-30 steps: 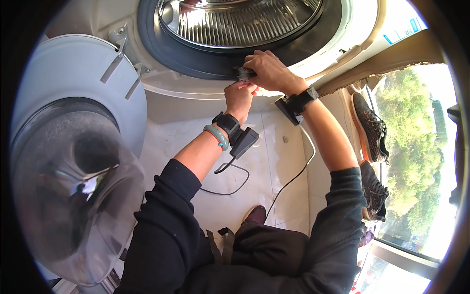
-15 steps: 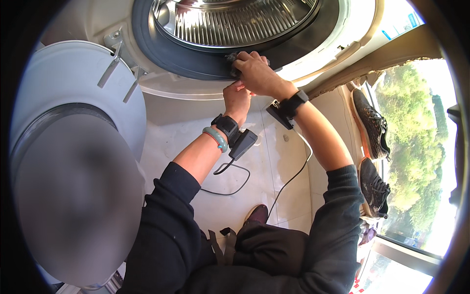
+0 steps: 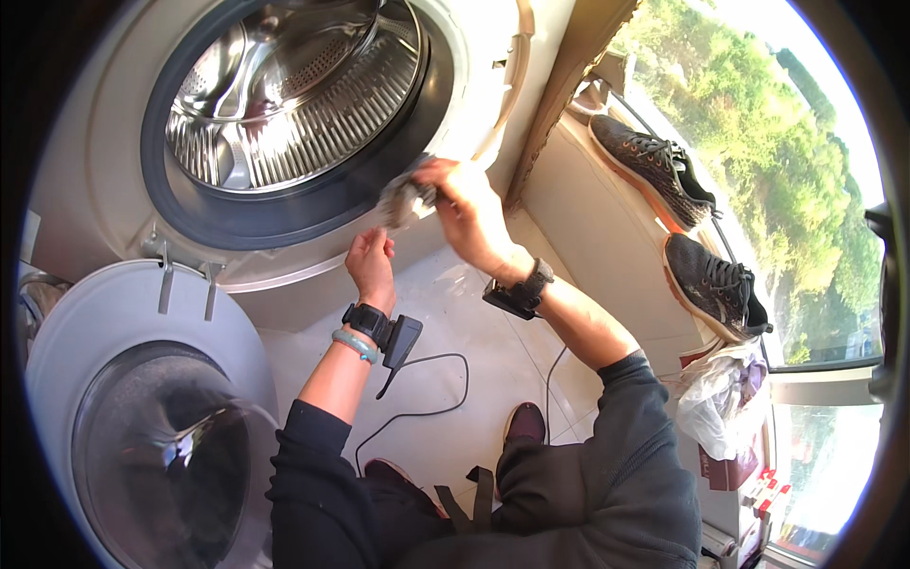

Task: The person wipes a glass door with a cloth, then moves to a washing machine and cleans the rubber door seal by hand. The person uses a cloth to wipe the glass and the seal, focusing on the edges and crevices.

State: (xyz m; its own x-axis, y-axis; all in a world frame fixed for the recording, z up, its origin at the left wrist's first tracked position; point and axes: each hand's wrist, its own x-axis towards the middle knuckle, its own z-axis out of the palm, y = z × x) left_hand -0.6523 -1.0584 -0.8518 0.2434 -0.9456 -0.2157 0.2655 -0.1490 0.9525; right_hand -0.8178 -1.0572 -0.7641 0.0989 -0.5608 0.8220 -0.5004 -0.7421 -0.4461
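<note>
A crumpled grey cloth (image 3: 400, 202) is gripped in my right hand (image 3: 471, 213), in front of the lower right edge of the washing machine's (image 3: 479, 95) opening. Just below the cloth is my left hand (image 3: 372, 269), its fingers curled together and their tips close to the cloth. Whether those fingers hold anything is hidden. The dark rubber door seal (image 3: 313, 216) rings the metal drum (image 3: 313, 142) behind my hands. To the left the round door (image 3: 142, 313) hangs wide open on its hinge.
Dark sneakers (image 3: 654, 171) stand along the window ledge at the right, with a white plastic bag (image 3: 720, 398) nearer to me. A black cable (image 3: 417, 414) curls over the pale tiled floor (image 3: 313, 379) near my feet. Cardboard (image 3: 569, 85) stands beside the machine.
My right hand has drawn the cloth off the seal, out in front of the machine. My hands have moved slightly apart. The view has turned, so the machine now sits farther left.
</note>
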